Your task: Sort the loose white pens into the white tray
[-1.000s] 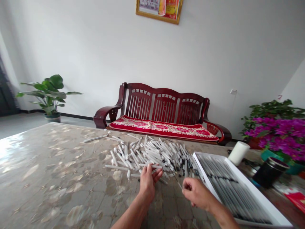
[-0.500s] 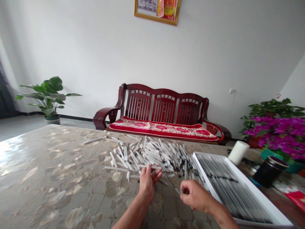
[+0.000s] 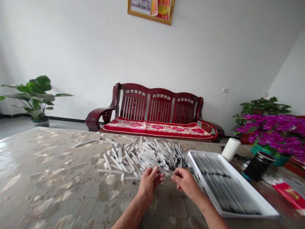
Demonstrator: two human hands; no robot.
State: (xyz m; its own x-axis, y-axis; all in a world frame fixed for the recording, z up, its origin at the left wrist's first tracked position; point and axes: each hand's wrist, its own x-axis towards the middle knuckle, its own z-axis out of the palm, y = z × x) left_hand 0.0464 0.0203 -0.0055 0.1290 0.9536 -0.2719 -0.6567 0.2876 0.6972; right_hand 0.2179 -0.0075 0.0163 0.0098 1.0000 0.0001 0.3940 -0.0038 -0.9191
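My left hand [image 3: 148,183] pinches a white pen barrel [image 3: 164,173] between thumb and fingers, just in front of a heap of pen parts. Close by on the right, my right hand [image 3: 187,183] has its thumb and forefinger together at the barrel's right end. The thin dark pen refill it gripped a moment ago is mostly out of sight, apparently inside the barrel. The heap [image 3: 154,154] consists of many loose white pen barrels and caps, some with black parts. To the right lies a shallow white box [image 3: 269,210] holding rows of clear, dark-cored pens [image 3: 228,184].
Right of the box stand a white cylinder [image 3: 231,149], a black cup [image 3: 259,166] and purple flowers [image 3: 274,130] in a green pot. A red packet [image 3: 290,192] lies nearby. One long pen [image 3: 87,142] sits left of the heap. Beyond the table [image 3: 59,168] is a wooden bench [image 3: 158,105].
My right hand has moved left and up toward my left hand, and the exposed length of refill has shrunk from view. The whole scene has shifted slightly left as the head turned.
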